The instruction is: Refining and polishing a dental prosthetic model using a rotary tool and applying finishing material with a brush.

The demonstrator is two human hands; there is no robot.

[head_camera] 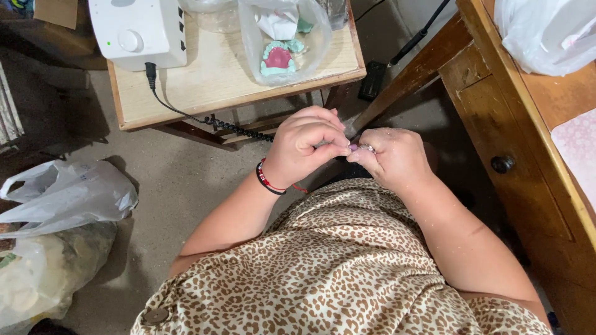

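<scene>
Concrete floor below, small wooden worktop (205,80) ahead carrying a white control box (138,28) with a coiled cable (239,127), plus a clear bag holding a dental model (277,59). I see both hands meeting over the lap. Left hand (304,149) is curled tight, fingers pinched onto something slim I can't make out. Right hand (394,158) is closed around a small purplish piece (354,147), dust on the skin. I'd judge this as the fine trimming step; next calls for a steady grip and small rotation of the piece.
</scene>
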